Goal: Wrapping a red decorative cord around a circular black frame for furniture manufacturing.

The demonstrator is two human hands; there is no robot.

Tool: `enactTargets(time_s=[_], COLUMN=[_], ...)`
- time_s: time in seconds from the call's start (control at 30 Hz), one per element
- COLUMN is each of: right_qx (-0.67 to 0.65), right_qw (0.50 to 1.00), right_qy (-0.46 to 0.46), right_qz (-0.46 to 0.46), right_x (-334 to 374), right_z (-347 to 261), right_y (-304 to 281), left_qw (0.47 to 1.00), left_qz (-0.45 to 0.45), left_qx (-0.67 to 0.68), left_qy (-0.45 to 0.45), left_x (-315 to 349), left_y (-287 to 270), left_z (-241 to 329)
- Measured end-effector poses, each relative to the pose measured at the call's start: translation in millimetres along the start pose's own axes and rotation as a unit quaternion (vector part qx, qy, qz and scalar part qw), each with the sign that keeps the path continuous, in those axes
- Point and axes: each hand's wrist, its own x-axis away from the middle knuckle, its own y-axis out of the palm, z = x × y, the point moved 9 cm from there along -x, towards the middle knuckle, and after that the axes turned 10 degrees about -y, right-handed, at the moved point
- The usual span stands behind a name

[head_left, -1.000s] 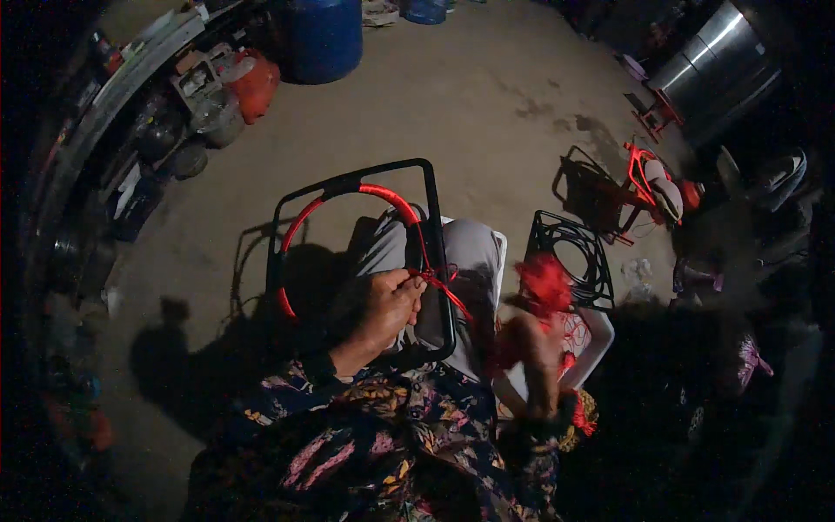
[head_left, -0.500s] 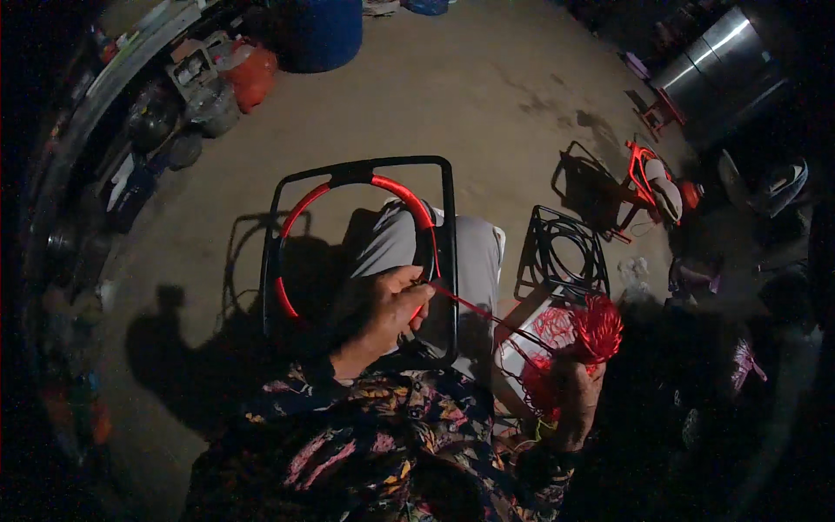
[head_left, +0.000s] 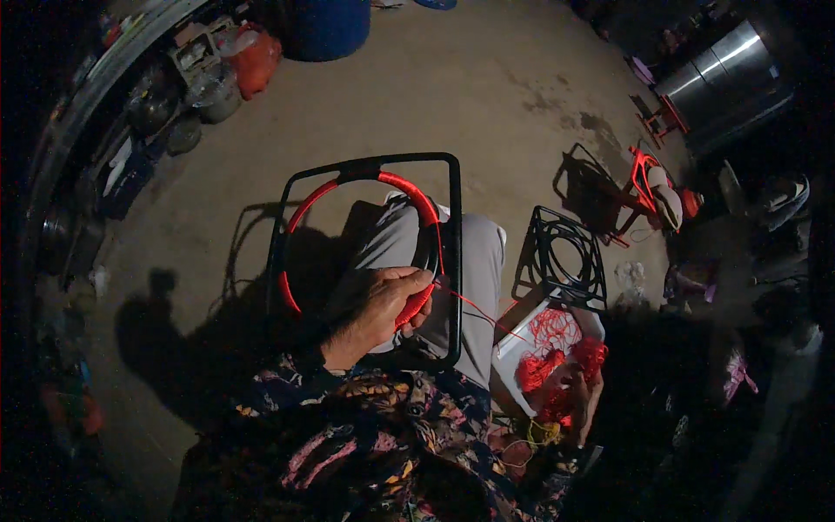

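Observation:
A black rectangular frame [head_left: 417,157] with a ring [head_left: 402,184] inside it, partly wrapped in red cord, stands over my lap. My left hand [head_left: 376,313] is closed on the ring's lower right part, thumb on top, at the wrapped cord. From there a red strand [head_left: 477,306] runs slackly right to a white box [head_left: 507,364]. Loose red cord [head_left: 557,329] lies in that box. At the box's right side my right hand [head_left: 581,396] is closed around a bundle of red cord [head_left: 591,353]; some of its fingers are in shadow.
Black frames with rings [head_left: 565,252] lie on the floor beyond the box. Farther right are a red-framed item [head_left: 644,178] and a shiny metal drum [head_left: 720,61]. A blue barrel [head_left: 329,30] stands at the back; pots and an orange bag [head_left: 252,65] line the left.
My right hand has lowered with the red cord bundle to the box. The strand, taut before, now hangs slack. My left hand keeps its hold on the ring.

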Motion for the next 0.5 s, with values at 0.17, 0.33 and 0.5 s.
enactTargets(time_s=[0.17,0.33,0.5], right_qx=[0.046,0.028,-0.119], right_qw=[0.999,0.994,0.966], right_qy=[-0.017,0.053,0.110], right_qz=[0.000,-0.090,-0.201], right_x=[-8,8,31], right_z=[-15,-35,-28], right_y=[34,93,138], left_qw=[1.000,1.000,0.999], left_qz=[0.007,0.013,-0.007], left_qx=[-0.008,0.000,-0.046], left_qy=[-0.012,0.012,-0.006], left_x=[0,-3,0], left_y=[2,-6,2], left_z=[-1,-4,-2])
